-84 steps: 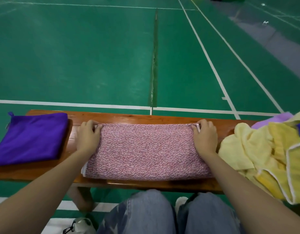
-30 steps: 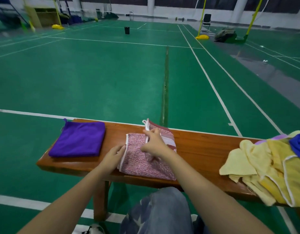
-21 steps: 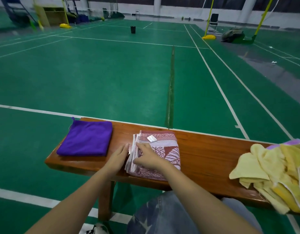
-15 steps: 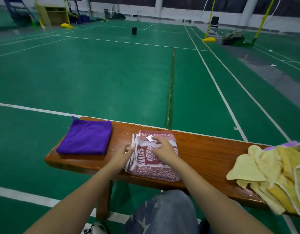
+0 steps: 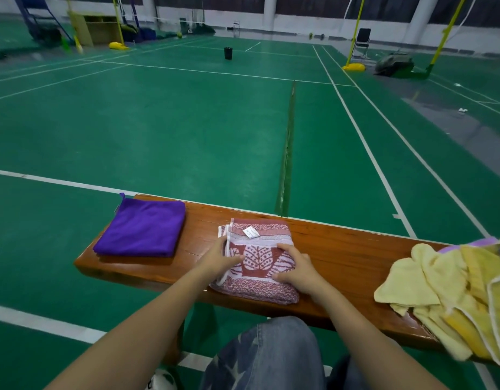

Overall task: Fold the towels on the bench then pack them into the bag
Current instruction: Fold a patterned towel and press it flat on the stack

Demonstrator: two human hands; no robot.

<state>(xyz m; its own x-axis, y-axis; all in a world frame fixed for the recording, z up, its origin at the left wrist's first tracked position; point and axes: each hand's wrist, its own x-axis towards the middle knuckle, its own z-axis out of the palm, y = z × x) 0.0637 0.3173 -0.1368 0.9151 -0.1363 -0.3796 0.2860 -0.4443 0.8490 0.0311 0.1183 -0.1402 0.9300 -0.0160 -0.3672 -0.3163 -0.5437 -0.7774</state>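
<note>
Obs., left to right. At the 9 o'clock end of the worktop (image 5: 341, 249) lies the purple towel (image 5: 142, 229), folded into a flat square and touched by neither hand; I count it done. Just beside it toward 3 o'clock is my left hand (image 5: 219, 258), set against the left edge of the red patterned towel (image 5: 260, 257). The thumb lies across the top and the fingers run along the white trim. I cannot tell whether this grip is clamped on the layers or only resting against them. The red towel sits mid-worktop as a compact rectangle, several layers showing at its left edge and a white label (image 5: 251, 231) on top toward 12 o'clock. My right hand (image 5: 298, 270) rests on its 3 o'clock half with the grip apart, fingers loosely bent, pressing down and holding nothing. Well apart at the far 3 o'clock end is the heap of yellow towels (image 5: 440, 291), crumpled and hanging over the near edge, with some purple and blue cloth in it. Judgement: the step in hand is squaring and flattening the red towel's last fold. Next: let go, reach to 3 o'clock, and draw one yellow towel out of the heap without dragging the rest off the worktop. I cannot identify the bag in this view, so packing waits.
</note>
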